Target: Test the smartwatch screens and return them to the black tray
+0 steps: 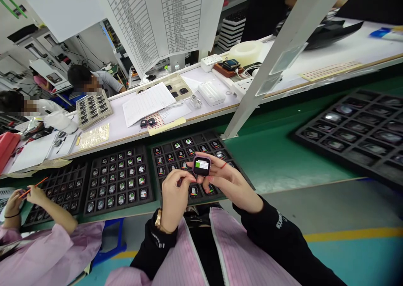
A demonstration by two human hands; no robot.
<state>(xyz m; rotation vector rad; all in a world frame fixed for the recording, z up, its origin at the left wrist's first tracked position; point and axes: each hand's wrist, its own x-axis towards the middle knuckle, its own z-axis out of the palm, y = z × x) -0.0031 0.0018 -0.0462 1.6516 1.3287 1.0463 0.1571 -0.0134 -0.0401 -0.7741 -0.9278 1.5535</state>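
Small black square smartwatch module (202,166), screen glowing green and white with unreadable text, is being held above the near edge of the black compartmented plastic tray (163,149) on the green conveyor belt (277,160). Right hand (228,181) is pinching it; left hand (174,198), fingers curled, is touching its left side.

Black smartwatch module (201,166) with a green-and-white lit screen; black tray (163,151), green conveyor belt (277,160), seemingly pinstriped pink smock (226,252).
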